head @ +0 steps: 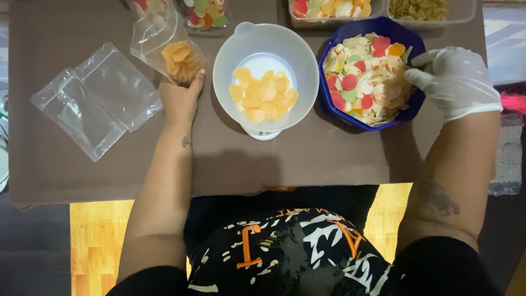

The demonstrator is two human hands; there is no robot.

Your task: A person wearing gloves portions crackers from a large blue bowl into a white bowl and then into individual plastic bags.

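My left hand is bare and grips the bottom of a clear plastic bag that holds a handful of orange chips. My right hand wears a white glove and reaches into a blue bowl full of mixed coloured chips; its fingertips are among the chips at the bowl's right side. Between the hands stands a white bowl on a small scale, with yellow-orange chips in it.
Two flat clear bags lie at the left on the brown table. Clear tubs of coloured chips and pale pieces line the far edge, beside another filled bag.
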